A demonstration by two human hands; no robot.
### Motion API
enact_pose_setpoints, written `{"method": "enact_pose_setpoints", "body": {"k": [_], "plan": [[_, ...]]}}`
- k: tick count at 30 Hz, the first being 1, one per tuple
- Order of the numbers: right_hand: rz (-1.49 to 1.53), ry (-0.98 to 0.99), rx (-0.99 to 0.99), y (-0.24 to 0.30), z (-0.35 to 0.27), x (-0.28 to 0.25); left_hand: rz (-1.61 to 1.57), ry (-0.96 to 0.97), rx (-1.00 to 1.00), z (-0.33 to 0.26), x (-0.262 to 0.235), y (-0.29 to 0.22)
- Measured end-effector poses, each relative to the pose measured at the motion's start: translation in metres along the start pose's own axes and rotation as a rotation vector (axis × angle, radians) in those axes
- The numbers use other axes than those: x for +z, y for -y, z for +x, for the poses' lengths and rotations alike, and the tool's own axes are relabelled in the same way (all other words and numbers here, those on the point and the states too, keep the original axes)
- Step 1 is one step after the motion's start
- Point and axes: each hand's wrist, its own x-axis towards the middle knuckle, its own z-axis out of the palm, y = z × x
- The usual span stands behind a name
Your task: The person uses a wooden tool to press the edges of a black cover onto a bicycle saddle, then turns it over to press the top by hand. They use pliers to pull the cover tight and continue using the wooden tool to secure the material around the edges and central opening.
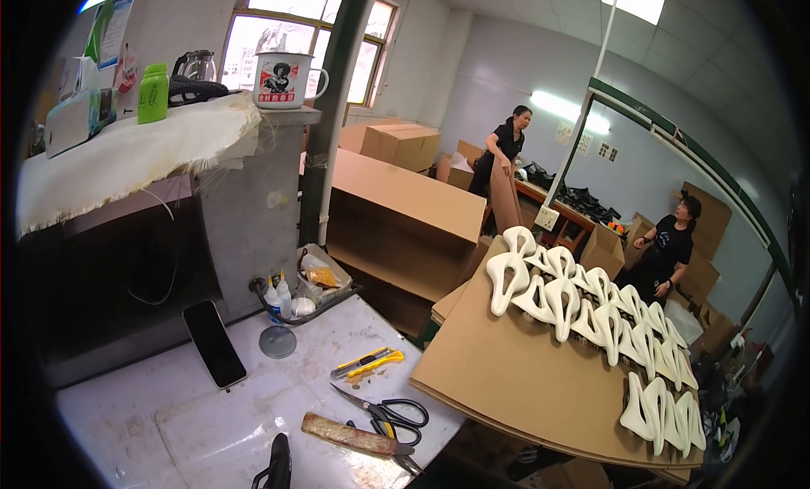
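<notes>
Neither of my hands shows in the head view. At the lower edge, the narrow tip of a black, saddle-like piece rises into the picture; the rest of it is cut off. On the white worktop lie a yellow utility knife, scissors with black handles and a worn, brownish, tape-wrapped handle. A black-screened phone leans near the back of the worktop. Beside it are a round grey lid and small glue bottles.
To the right, several white bicycle saddle shells stand in rows on stacked cardboard. Large cartons fill the space behind. Two people work farther back. An enamel mug and a green bottle stand on a cloth-covered shelf.
</notes>
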Motion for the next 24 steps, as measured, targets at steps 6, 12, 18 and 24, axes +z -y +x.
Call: {"method": "enact_pose_setpoints", "body": {"k": [6, 12, 18, 24], "plan": [[-0.136, -0.061, -0.282, -0.012, 0.011, -0.012, -0.128, -0.241, 0.166, -0.008, 0.023, 0.011], [-0.069, -0.047, -0.191, -0.009, 0.004, -0.019, -0.750, -0.081, -0.406, -0.015, 0.031, 0.030], [-0.095, -0.157, -0.139, -0.010, 0.012, -0.023, -0.198, -0.016, -0.044, 0.010, 0.030, 0.003], [-0.059, -0.143, -0.092, -0.007, 0.003, -0.036, -0.398, 0.005, 0.070, 0.019, 0.042, -0.012]]}}
